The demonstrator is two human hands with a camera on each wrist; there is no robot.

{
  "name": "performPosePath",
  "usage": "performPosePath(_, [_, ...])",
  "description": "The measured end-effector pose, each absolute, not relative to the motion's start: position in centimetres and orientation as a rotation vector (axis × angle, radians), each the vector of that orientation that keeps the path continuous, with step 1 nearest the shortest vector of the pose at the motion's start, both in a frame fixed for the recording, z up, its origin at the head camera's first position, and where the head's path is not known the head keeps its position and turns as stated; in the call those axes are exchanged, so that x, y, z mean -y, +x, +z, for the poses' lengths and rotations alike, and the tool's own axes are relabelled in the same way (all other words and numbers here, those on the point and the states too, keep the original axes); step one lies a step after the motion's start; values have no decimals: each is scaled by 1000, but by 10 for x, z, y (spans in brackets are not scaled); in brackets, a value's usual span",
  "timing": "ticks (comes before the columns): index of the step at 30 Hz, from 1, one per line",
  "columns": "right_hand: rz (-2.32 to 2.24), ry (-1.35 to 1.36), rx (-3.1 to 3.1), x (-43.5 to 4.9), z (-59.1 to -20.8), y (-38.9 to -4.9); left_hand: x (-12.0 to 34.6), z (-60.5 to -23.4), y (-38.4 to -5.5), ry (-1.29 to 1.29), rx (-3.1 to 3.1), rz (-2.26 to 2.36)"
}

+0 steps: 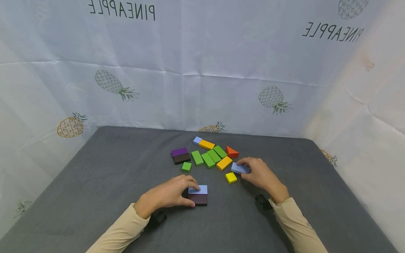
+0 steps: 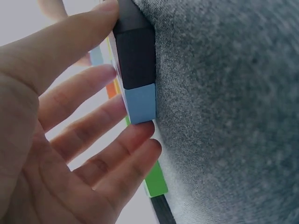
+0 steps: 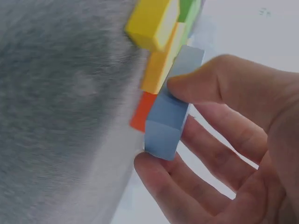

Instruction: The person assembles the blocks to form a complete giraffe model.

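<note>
My left hand (image 1: 173,192) spans two blocks lying side by side, a light blue block (image 1: 202,189) and a dark block (image 1: 197,200) in front of it. In the left wrist view, the thumb touches the dark block (image 2: 135,58) and fingertips meet the light blue block (image 2: 141,103). My right hand (image 1: 261,177) pinches another light blue block (image 3: 169,114) between thumb and fingers, right of the other blocks. Near it lie a yellow block (image 1: 231,177), an orange-yellow block (image 1: 224,163) and a red triangle (image 1: 232,152).
Several green blocks (image 1: 197,158) lie mid-table, with a small green block (image 1: 186,167) nearer me. A purple block (image 1: 179,151) adjoins a dark block (image 1: 181,158) at left. Behind, a small blue block (image 1: 197,140) meets an orange block (image 1: 206,144). White curtains surround the grey table (image 1: 79,196).
</note>
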State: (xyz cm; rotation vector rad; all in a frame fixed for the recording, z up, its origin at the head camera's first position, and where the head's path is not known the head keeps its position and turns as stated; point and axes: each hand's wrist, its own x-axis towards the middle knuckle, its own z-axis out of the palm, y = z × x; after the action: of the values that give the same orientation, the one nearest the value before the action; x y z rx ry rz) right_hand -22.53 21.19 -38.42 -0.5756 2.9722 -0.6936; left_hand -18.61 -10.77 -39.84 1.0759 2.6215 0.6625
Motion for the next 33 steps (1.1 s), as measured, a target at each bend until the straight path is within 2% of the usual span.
performPosePath(9, [-693,-686,-2880,-195,-371,-212,107,-399,-188,1096,-2625,660])
performPosePath(24, [-623,-947,-2641,-167,-374,-197,105,-399,-187,1104,-2646,641])
performPosePath(33, [-583,-966,-2558,-159,-377,-190,107,-398,-187,1113,-2637,618])
